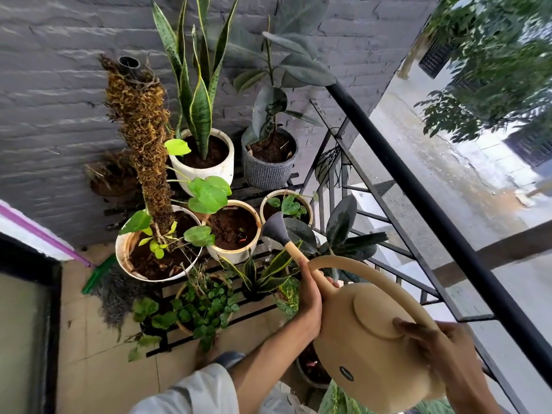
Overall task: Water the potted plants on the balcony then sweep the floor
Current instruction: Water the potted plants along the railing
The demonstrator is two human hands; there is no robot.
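A beige plastic watering can (pixel 373 333) with a round, flattened body, a long arched handle and a dark oval label near its base is tipped toward the far left, near the right railing (pixel 418 186). Its slim spout ends in a dark grey flared rose (pixel 274 227), held above the small snake plant (pixel 263 273) on the black slatted rack (pixel 239 312). The left hand (pixel 310 300) wraps its fingers around the spout's base; the right hand (pixel 442 345) curls around the handle's near end, thumb on the lid.
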